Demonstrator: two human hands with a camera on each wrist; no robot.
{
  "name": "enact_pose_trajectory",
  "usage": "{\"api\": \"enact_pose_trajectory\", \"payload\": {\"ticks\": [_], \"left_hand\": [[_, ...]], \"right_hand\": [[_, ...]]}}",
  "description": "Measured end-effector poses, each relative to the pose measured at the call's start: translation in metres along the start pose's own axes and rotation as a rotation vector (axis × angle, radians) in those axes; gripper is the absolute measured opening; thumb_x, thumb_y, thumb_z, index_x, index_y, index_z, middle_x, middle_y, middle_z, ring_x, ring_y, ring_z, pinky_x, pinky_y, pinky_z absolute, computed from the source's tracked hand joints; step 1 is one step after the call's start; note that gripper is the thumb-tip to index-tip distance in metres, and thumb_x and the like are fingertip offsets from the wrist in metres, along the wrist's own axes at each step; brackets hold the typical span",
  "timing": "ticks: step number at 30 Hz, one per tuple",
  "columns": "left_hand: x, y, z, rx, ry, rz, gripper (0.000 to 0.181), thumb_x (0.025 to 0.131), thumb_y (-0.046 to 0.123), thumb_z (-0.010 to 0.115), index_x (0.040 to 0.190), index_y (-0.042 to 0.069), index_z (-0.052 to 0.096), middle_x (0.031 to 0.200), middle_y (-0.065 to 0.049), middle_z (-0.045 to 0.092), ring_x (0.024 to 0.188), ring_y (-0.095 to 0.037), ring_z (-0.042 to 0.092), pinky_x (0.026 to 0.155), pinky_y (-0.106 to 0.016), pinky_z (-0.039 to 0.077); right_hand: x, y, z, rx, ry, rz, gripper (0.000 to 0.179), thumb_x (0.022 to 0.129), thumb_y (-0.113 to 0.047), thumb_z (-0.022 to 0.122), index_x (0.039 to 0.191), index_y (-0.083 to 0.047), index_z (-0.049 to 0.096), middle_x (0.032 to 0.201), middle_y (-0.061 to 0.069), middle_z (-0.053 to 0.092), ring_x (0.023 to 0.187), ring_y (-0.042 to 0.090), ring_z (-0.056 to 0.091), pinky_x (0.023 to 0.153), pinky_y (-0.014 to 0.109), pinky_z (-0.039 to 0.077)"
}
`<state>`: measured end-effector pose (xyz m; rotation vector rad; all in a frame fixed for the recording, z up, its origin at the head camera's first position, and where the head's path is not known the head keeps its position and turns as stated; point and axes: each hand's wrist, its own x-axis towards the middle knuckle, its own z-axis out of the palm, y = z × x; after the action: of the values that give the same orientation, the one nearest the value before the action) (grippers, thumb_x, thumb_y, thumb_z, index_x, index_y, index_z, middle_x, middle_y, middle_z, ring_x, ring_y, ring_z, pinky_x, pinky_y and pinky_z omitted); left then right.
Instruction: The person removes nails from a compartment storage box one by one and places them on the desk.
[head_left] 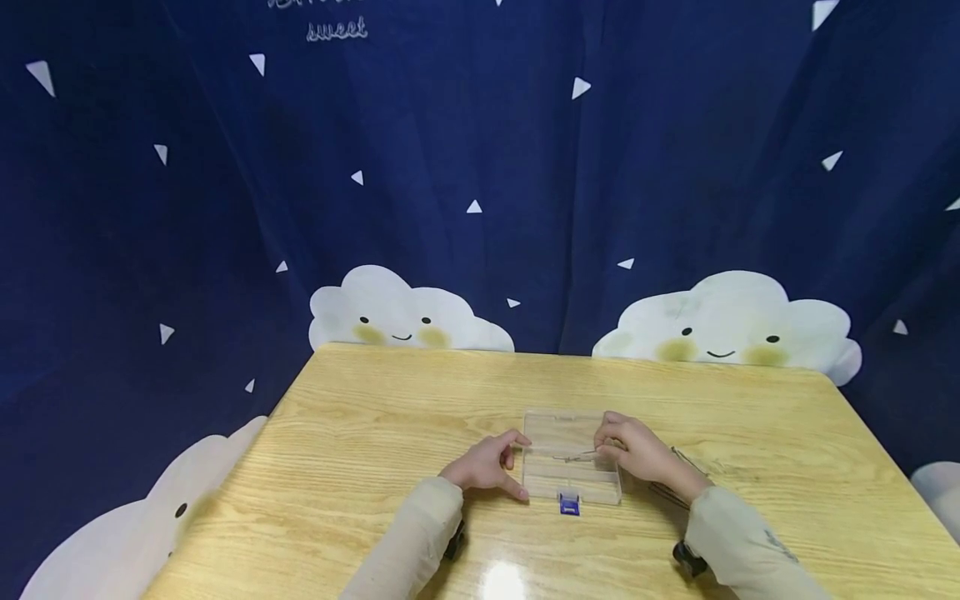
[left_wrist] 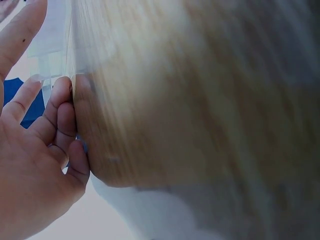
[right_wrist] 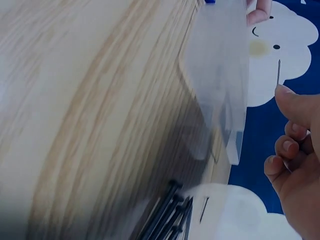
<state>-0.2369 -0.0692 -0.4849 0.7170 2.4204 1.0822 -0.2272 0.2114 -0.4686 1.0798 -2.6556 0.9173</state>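
A clear plastic compartment box (head_left: 572, 492) lies on the wooden table with its see-through lid folded back. Against the box's left side rests my left hand (head_left: 491, 462), its index finger and thumb spread along the edge; in the left wrist view its other fingers (left_wrist: 60, 117) bend loosely against the table. My right hand (head_left: 633, 446) is above the box's right part and pinches a thin metal nail (right_wrist: 279, 72) between thumb and index finger. The nail points left over the compartments. Several dark nails (right_wrist: 162, 215) lie in a pile under my right wrist.
A blue label tab (head_left: 569, 504) sits at the box's front edge. The light wooden table (head_left: 375, 408) runs back to a dark blue curtain (head_left: 450, 125) printed with clouds and triangles. One thin nail (right_wrist: 204, 209) lies beside the pile.
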Motion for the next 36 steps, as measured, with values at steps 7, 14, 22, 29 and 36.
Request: {"api": "enact_pose_trajectory", "payload": {"ticks": [7, 14, 22, 29, 36], "left_hand": [[0.001, -0.001, 0.001, -0.008, 0.004, -0.002, 0.066, 0.063, 0.016, 0.084, 0.119, 0.014, 0.051, 0.076, -0.008, 0.049, 0.063, -0.01, 0.038, 0.062, -0.023, 0.034], [0.001, -0.002, 0.0, -0.001, 0.005, -0.006, 0.066, 0.063, 0.017, 0.085, 0.119, 0.014, 0.051, 0.074, -0.005, 0.048, 0.062, -0.009, 0.039, 0.062, -0.022, 0.034], [0.001, -0.001, 0.0, 0.003, 0.01, 0.001, 0.066, 0.062, 0.016, 0.085, 0.119, 0.014, 0.051, 0.075, -0.007, 0.049, 0.062, -0.008, 0.039, 0.061, -0.022, 0.034], [0.0, -0.001, 0.0, 0.02, 0.016, 0.01, 0.067, 0.061, 0.018, 0.085, 0.119, 0.014, 0.051, 0.075, -0.008, 0.05, 0.062, -0.008, 0.039, 0.062, -0.021, 0.034], [0.001, -0.003, 0.0, 0.012, 0.01, 0.0, 0.068, 0.062, 0.019, 0.085, 0.12, 0.014, 0.05, 0.075, -0.007, 0.05, 0.062, -0.008, 0.039, 0.062, -0.021, 0.034]], "right_hand": [[-0.008, 0.011, -0.007, -0.007, 0.013, 0.029, 0.011, 0.082, -0.001, 0.064, 0.077, -0.01, 0.062, 0.077, -0.008, 0.046, 0.066, 0.004, 0.04, 0.059, 0.025, 0.037], [-0.017, 0.022, -0.011, -0.026, 0.05, 0.075, 0.013, 0.079, 0.001, 0.066, 0.076, -0.011, 0.062, 0.074, -0.008, 0.044, 0.063, 0.003, 0.037, 0.056, 0.024, 0.036], [-0.024, 0.036, -0.014, -0.01, 0.061, 0.167, 0.009, 0.082, 0.0, 0.064, 0.078, -0.008, 0.063, 0.073, -0.006, 0.044, 0.061, 0.004, 0.038, 0.055, 0.025, 0.037], [-0.026, 0.05, -0.015, -0.041, 0.068, 0.223, 0.009, 0.082, -0.001, 0.064, 0.077, -0.009, 0.063, 0.073, -0.006, 0.046, 0.063, 0.006, 0.039, 0.057, 0.027, 0.037], [-0.029, 0.062, -0.014, -0.037, 0.083, 0.318, 0.007, 0.083, 0.0, 0.062, 0.079, -0.005, 0.065, 0.074, -0.002, 0.049, 0.064, 0.009, 0.043, 0.058, 0.029, 0.039]]}}
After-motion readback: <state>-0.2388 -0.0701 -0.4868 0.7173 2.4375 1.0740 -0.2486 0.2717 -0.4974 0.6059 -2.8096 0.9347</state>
